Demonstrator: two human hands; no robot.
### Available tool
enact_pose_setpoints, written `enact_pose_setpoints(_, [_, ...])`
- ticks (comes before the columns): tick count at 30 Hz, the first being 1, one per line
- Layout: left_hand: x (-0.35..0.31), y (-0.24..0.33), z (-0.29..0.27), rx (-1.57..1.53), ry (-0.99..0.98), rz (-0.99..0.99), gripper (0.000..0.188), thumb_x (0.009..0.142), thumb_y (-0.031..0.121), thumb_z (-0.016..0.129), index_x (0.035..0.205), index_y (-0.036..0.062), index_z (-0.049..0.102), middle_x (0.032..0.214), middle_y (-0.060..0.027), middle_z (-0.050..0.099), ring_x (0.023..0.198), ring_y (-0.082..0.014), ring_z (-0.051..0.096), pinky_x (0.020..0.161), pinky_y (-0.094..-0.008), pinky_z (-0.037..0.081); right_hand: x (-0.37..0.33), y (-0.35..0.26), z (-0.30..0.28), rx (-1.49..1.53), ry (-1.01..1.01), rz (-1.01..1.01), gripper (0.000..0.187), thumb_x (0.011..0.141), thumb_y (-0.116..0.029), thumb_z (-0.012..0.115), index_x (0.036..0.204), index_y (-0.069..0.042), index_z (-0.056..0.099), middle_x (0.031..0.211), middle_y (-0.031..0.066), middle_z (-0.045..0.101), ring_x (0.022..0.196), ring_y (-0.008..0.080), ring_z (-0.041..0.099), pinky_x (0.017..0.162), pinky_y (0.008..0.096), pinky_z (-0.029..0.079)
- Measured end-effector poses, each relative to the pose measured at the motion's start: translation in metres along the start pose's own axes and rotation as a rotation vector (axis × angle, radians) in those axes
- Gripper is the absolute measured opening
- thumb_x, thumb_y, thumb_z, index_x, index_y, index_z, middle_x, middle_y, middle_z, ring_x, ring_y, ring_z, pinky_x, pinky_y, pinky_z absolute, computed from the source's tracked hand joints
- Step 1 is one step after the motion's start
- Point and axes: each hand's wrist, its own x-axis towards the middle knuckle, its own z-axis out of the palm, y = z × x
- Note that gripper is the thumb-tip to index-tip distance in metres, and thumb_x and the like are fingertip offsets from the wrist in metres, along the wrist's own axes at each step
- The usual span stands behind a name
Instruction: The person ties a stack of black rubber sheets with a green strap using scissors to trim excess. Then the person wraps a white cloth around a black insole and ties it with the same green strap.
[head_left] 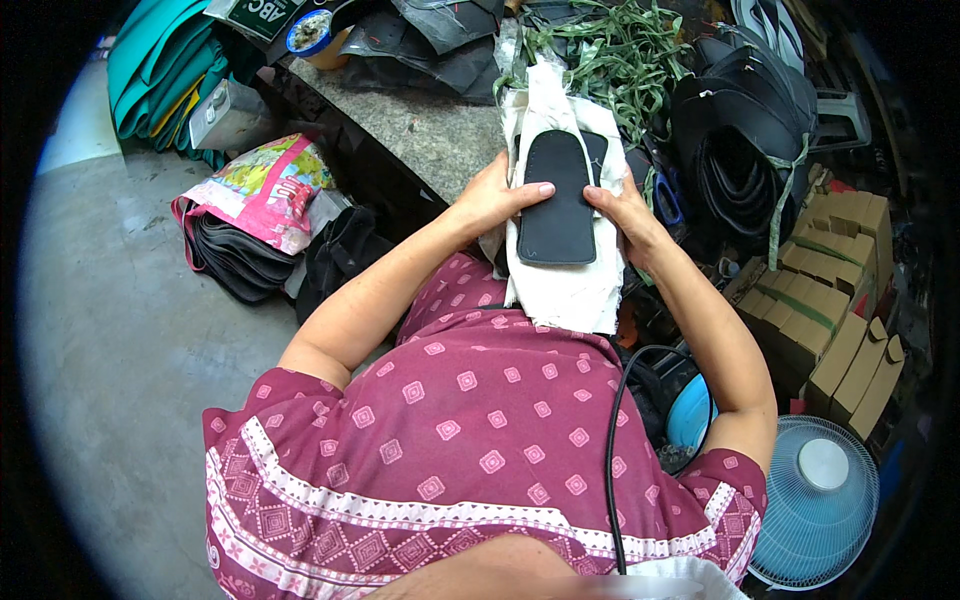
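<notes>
A black oblong pad (556,210) with one rounded end and a stitched-looking edge lies over white cloth (570,298) at the front edge of the worktop. My left hand (492,195) grips its left side, the thumb pressed on top of the pad. On the opposite side my right hand (628,215) does the same, thumb at the pad's right edge. The fingers of both hands are mostly hidden under the cloth. Part of another black piece (597,150) shows behind the pad, on the cloth.
Green fabric strips (625,60) and black sheets (425,50) are heaped on the stone worktop (390,120). Blue-handled scissors (668,200) lie right of the cloth. Bundled black pieces (740,130), cardboard boxes (815,280) and a fan (815,500) stand to the right; a pink bag (265,195) sits left.
</notes>
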Motion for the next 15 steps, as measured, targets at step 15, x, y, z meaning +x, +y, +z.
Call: enact_pose_setpoints(15, [-0.0079, -0.0064, 0.0008, -0.341, -0.101, 0.003, 0.089, 0.084, 0.051, 0.067, 0.145, -0.0026, 0.032, 0.132, -0.0170, 0.051, 0.121, -0.0230, 0.051, 0.103, -0.0335, 0.041, 0.0037, -0.0026, 0.0007, -0.031, 0.003, 0.051, 0.108, 0.076, -0.020, 0.082, 0.156, -0.018, 0.010, 0.141, 0.0145, 0.047, 0.125, 0.0271, 0.052, 0.102, 0.0416, 0.045])
